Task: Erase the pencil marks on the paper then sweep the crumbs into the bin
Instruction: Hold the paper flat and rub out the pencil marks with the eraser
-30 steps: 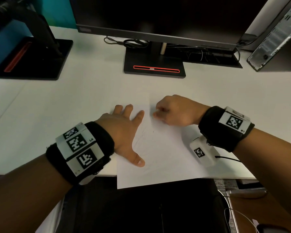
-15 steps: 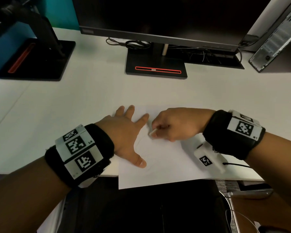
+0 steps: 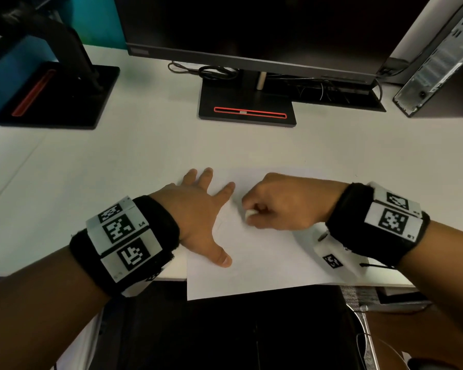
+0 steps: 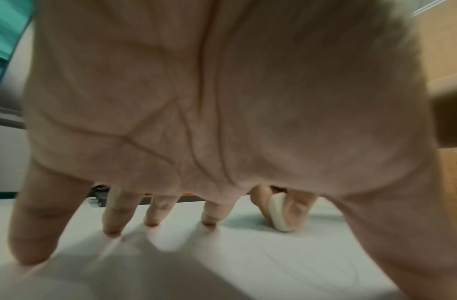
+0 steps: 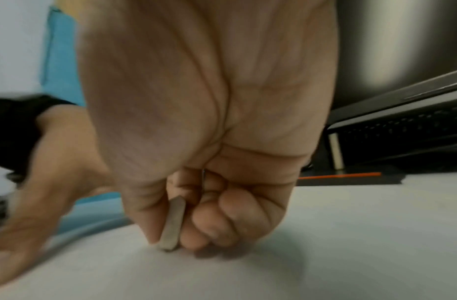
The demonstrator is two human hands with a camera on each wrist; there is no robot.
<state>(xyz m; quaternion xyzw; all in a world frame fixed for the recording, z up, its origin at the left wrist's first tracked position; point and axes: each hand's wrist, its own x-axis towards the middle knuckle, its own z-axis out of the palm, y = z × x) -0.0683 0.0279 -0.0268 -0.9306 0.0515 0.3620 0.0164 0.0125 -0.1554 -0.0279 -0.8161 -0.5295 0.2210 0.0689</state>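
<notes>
A white sheet of paper (image 3: pixel 265 257) lies at the desk's front edge, its near side hanging over. Faint pencil lines (image 4: pixel 312 261) curve across it. My left hand (image 3: pixel 198 209) lies flat on the sheet's left part, fingers spread and pressing it down. My right hand (image 3: pixel 275 206) pinches a small white eraser (image 3: pixel 250 214) between thumb and curled fingers, its lower end touching the paper just right of the left forefinger. The eraser (image 5: pixel 173 223) shows edge-on in the right wrist view, and the eraser (image 4: pixel 279 213) also appears beyond the left palm. No crumbs or bin can be made out.
A monitor on a black stand (image 3: pixel 247 108) rises behind the paper, with cables (image 3: pixel 206 70) at its foot. A second black stand (image 3: pixel 56 94) sits at the far left, a computer case (image 3: pixel 439 57) at the far right. White desk (image 3: pixel 118 161) surrounds the sheet.
My right hand with the eraser has slid down and left across the paper, toward the left forefinger. The left hand stays pressed on the sheet.
</notes>
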